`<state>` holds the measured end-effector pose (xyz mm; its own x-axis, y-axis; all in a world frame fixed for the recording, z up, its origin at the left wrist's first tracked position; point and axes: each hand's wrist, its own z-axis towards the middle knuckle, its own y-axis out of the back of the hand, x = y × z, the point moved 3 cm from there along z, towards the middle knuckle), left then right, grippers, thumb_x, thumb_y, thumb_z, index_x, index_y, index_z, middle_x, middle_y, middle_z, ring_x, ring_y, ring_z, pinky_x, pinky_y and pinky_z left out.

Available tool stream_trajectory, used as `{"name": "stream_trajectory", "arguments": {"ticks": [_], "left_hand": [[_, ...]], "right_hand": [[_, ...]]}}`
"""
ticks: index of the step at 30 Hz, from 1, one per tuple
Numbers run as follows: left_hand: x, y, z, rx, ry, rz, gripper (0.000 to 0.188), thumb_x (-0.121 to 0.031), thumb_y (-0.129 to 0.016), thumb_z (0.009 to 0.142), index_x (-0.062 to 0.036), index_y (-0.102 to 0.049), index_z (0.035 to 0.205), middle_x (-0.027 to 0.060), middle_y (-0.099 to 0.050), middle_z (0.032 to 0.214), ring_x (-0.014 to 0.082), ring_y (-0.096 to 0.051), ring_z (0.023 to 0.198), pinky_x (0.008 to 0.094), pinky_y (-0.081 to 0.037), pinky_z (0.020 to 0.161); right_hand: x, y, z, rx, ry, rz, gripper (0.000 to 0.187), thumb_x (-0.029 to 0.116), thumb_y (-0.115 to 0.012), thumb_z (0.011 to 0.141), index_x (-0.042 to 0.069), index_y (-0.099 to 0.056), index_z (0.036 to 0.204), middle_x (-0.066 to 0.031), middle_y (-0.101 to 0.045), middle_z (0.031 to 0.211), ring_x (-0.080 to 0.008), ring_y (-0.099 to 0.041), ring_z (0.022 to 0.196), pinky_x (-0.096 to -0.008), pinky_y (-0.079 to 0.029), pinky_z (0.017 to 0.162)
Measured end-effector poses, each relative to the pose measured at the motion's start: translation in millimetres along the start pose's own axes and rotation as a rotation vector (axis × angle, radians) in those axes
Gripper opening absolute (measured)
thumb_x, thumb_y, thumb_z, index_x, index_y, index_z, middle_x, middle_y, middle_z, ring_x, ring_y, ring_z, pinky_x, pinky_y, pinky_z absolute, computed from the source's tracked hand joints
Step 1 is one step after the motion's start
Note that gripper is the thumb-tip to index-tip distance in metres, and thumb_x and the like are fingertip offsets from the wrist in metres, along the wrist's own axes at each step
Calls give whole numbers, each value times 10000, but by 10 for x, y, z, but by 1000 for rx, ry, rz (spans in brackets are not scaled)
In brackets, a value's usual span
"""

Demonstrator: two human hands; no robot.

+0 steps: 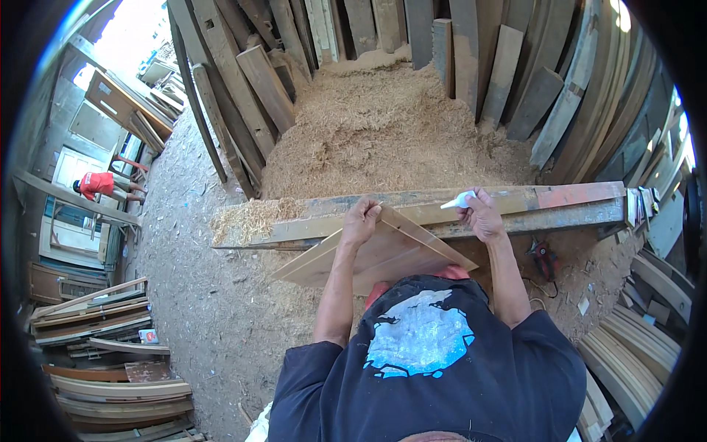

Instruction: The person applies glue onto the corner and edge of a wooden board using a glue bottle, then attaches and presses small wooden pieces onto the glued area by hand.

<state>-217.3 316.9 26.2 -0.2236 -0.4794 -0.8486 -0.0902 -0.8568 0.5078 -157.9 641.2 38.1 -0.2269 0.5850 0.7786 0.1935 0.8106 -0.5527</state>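
Note:
My left hand (pixel 361 221) is closed on the upper corner of a wooden panel (pixel 390 254). The panel is tilted, with one corner up at the bench and its lower part close to my body. In my right hand (pixel 483 215) is a small white squeeze bottle (pixel 462 200), its narrow nozzle pointing left toward the panel's held corner. A gap separates the nozzle from the panel. Behind both hands runs a long, narrow wooden workbench (pixel 515 200), and the panel's upper part overlaps its near edge.
Wood shavings (pixel 254 219) cover the bench's left end and a sawdust heap (pixel 383 125) lies beyond. Upright planks (pixel 504 74) line the back. A red and black power tool (pixel 543 259) sits below the bench at right. Stacked boards (pixel 121 390) and a person in red (pixel 99 184) are left.

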Motion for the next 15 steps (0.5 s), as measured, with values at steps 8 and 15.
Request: {"name": "stream_trajectory", "arguments": {"ticks": [8, 15], "left_hand": [[-117, -19, -139, -29, -33, -11, 68, -96, -661, 949, -30, -645, 946, 86, -650, 756, 160, -617, 684, 341, -510, 653], [-34, -40, -196, -105, 117, -237, 111, -134, -677, 962, -23, -668, 962, 9, -647, 770, 98, -592, 731, 277, -495, 676]], "right_hand": [[127, -369, 207, 161, -35, -7, 263, 95, -632, 974, 84, -549, 1224, -54, -674, 972, -153, -683, 814, -306, -585, 730], [69, -455, 261, 219, -89, 32, 249, 97, -643, 965, 71, -572, 1201, -61, -681, 987, -160, -694, 842, -307, -594, 750]]}}
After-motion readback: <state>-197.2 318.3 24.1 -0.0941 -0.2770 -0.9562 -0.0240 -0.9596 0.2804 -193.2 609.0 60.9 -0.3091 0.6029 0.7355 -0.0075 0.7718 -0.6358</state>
